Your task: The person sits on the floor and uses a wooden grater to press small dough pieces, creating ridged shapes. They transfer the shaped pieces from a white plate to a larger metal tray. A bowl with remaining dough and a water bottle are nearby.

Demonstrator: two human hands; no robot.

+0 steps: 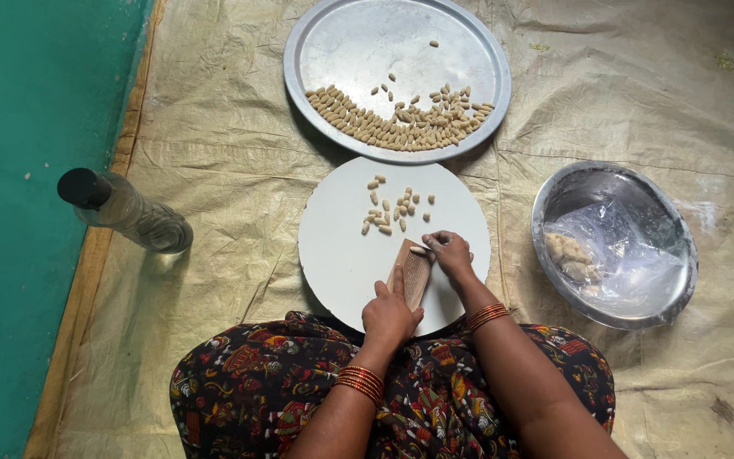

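Observation:
My left hand (389, 314) holds the near end of a small ridged wooden board (412, 272) that rests on a round white board (341, 255). My right hand (449, 252) presses a small piece of pale dough (419, 250) against the top of the ridged board with its fingertips. Several small shaped dough pieces (394, 208) lie on the white board just beyond my hands. Red bangles circle both wrists.
A large steel plate (358, 34) beyond the white board carries many shaped dough pieces (401, 123) along its near rim. A steel bowl (618, 174) at right holds dough (571, 255) in clear plastic. A clear bottle (125, 208) lies at left on the tan sheet.

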